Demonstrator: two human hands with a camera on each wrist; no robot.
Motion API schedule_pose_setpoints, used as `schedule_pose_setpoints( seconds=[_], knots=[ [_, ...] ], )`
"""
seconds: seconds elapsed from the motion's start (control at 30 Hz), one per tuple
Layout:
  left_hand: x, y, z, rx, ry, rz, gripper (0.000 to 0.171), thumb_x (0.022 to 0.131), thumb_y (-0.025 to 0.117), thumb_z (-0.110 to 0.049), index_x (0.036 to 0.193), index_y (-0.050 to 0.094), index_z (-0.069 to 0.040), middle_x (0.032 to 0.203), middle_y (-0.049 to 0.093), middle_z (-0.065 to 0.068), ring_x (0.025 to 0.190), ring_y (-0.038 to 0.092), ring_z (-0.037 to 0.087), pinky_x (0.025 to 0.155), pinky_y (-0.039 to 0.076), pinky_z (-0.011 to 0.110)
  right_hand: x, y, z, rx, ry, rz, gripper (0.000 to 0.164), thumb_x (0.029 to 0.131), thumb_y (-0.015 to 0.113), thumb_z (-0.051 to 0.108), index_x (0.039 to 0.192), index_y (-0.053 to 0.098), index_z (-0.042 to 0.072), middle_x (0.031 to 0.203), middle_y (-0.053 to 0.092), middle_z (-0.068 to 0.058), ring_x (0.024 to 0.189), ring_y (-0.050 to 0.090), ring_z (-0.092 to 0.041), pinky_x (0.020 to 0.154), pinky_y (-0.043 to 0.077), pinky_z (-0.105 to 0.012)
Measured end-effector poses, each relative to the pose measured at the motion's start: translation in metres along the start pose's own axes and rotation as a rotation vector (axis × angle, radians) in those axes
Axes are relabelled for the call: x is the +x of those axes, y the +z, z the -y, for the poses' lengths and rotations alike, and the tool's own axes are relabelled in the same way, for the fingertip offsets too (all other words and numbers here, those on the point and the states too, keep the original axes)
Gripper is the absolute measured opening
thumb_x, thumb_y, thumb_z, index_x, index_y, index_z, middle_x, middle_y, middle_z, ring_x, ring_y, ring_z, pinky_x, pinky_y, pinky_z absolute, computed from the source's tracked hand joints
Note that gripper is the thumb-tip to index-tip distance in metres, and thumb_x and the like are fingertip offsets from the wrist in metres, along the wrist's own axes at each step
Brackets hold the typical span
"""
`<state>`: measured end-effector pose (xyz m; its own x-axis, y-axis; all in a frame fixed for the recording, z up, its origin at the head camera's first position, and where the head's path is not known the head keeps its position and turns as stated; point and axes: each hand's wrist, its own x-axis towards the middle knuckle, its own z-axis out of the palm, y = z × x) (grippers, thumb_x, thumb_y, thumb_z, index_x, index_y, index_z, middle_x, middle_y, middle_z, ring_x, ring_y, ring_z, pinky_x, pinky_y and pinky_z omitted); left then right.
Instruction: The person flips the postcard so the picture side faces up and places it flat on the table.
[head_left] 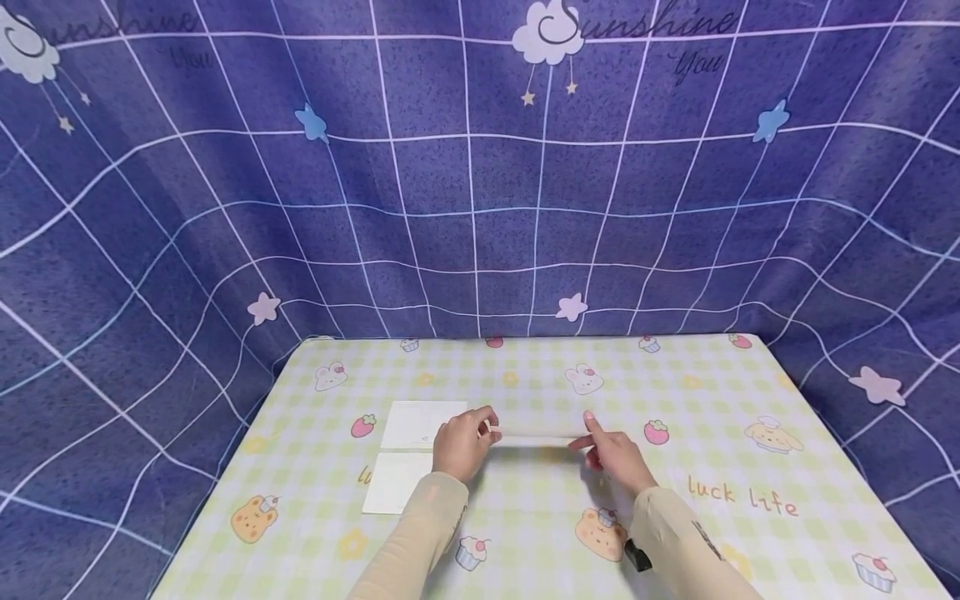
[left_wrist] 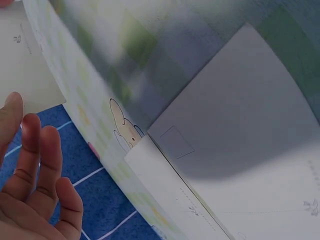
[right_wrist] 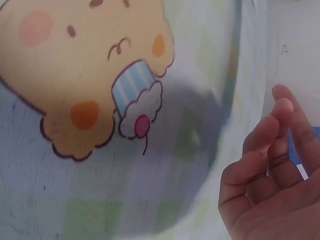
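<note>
Between my two hands a white envelope (head_left: 536, 437) is held above the table, seen almost edge-on in the head view. My left hand (head_left: 461, 442) pinches its left end between thumb and fingers. At the other end, my right hand (head_left: 615, 454) holds it with the fingers on the near side and the thumb raised behind. In the left wrist view, the envelope (left_wrist: 25, 60) carries a small printed bird mark. Two more white envelopes lie on the table beside my left hand, a far one (head_left: 420, 421) and a near one (head_left: 393, 483), partly hidden by the left forearm.
A checked tablecloth (head_left: 720, 542) with printed bears, cupcakes and strawberries covers the table. Behind and along both sides hangs a blue grid-patterned curtain (head_left: 510, 233). A small black object (head_left: 637, 556) shows at the right sleeve.
</note>
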<state>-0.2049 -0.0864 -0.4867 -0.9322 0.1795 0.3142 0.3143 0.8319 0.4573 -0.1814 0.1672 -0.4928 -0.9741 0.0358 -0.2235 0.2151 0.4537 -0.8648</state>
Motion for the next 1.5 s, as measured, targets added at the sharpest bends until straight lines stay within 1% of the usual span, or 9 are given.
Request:
schedule_pose_setpoints(
  seconds=[0.2,0.4,0.57,0.8,1.0,1.13,1.23,1.37,1.5],
  knots=[
    [-0.001,0.003,0.001,-0.007,0.011,-0.044,0.024,0.078,0.087,-0.014,0.079,0.064,-0.021,0.069,0.061,-0.009,0.060,0.056,0.009,0.060,0.045,0.034,-0.001,0.000,0.000,0.107,0.029,0.014,0.061,0.106,0.042,0.052,0.105,0.077,0.002,0.066,0.059,-0.002,0.063,0.049,-0.018,0.056,0.037,-0.029],
    [0.000,0.004,-0.002,0.014,-0.023,-0.058,0.027,0.078,0.082,0.000,0.080,0.064,-0.020,0.068,0.060,-0.008,0.060,0.055,0.011,0.059,0.045,0.034,-0.001,0.000,0.001,0.120,0.053,-0.008,0.049,0.103,0.054,0.042,0.092,0.073,-0.002,0.069,0.063,-0.001,0.066,0.054,-0.017,0.061,0.040,-0.032],
    [0.000,0.004,-0.007,0.031,-0.071,-0.057,0.027,0.077,0.076,0.007,0.085,0.066,-0.017,0.066,0.056,-0.008,0.058,0.050,0.010,0.059,0.043,0.034,0.000,0.001,-0.001,0.130,0.068,-0.023,0.039,0.101,0.058,0.034,0.095,0.075,0.000,0.070,0.064,-0.001,0.067,0.054,-0.015,0.061,0.042,-0.031],
    [0.000,0.001,-0.008,0.078,-0.115,-0.030,0.019,0.079,0.084,-0.007,0.087,0.069,-0.014,0.063,0.052,-0.009,0.058,0.049,0.010,0.061,0.044,0.034,-0.001,0.001,0.000,0.172,0.057,-0.042,0.039,0.101,0.059,0.031,0.111,0.074,-0.002,0.073,0.064,-0.003,0.070,0.054,-0.016,0.061,0.043,-0.031],
    [0.000,0.001,-0.006,0.019,-0.132,0.027,0.015,0.082,0.083,-0.010,0.092,0.073,-0.014,0.066,0.051,-0.010,0.059,0.045,0.009,0.062,0.043,0.032,-0.002,-0.001,0.000,0.169,0.033,-0.044,0.040,0.102,0.058,0.032,0.114,0.073,-0.003,0.087,0.068,-0.003,0.077,0.053,-0.016,0.064,0.045,-0.032],
    [-0.001,-0.002,-0.009,-0.019,-0.128,0.021,0.011,0.087,0.072,-0.003,0.094,0.073,-0.011,0.073,0.060,-0.003,0.062,0.051,0.013,0.063,0.048,0.036,-0.002,-0.002,0.000,0.166,0.025,-0.043,0.042,0.103,0.058,0.033,0.119,0.071,-0.003,0.100,0.069,-0.005,0.084,0.054,-0.017,0.067,0.046,-0.033],
    [-0.001,-0.003,-0.011,-0.021,-0.135,0.013,0.012,0.092,0.062,-0.004,0.093,0.073,-0.011,0.080,0.067,0.002,0.065,0.056,0.017,0.065,0.051,0.039,-0.002,-0.002,0.000,0.151,0.016,-0.040,0.042,0.103,0.058,0.034,0.119,0.072,-0.002,0.100,0.069,-0.005,0.085,0.054,-0.017,0.068,0.046,-0.032],
    [-0.001,-0.002,-0.011,-0.029,-0.139,0.014,0.014,0.097,0.065,-0.021,0.091,0.072,-0.011,0.075,0.062,-0.001,0.064,0.055,0.016,0.064,0.048,0.037,-0.002,-0.002,0.000,0.122,0.008,-0.043,0.040,0.102,0.059,0.034,0.117,0.073,-0.001,0.103,0.069,-0.006,0.089,0.055,-0.018,0.074,0.045,-0.031],
    [-0.001,0.001,-0.009,-0.026,-0.116,0.004,0.021,0.093,0.074,-0.032,0.084,0.068,-0.013,0.068,0.053,-0.006,0.058,0.049,0.012,0.059,0.042,0.032,-0.003,-0.002,0.000,0.104,0.003,-0.046,0.040,0.103,0.059,0.034,0.117,0.073,-0.001,0.110,0.070,-0.010,0.098,0.056,-0.020,0.083,0.043,-0.033]
  ],
)
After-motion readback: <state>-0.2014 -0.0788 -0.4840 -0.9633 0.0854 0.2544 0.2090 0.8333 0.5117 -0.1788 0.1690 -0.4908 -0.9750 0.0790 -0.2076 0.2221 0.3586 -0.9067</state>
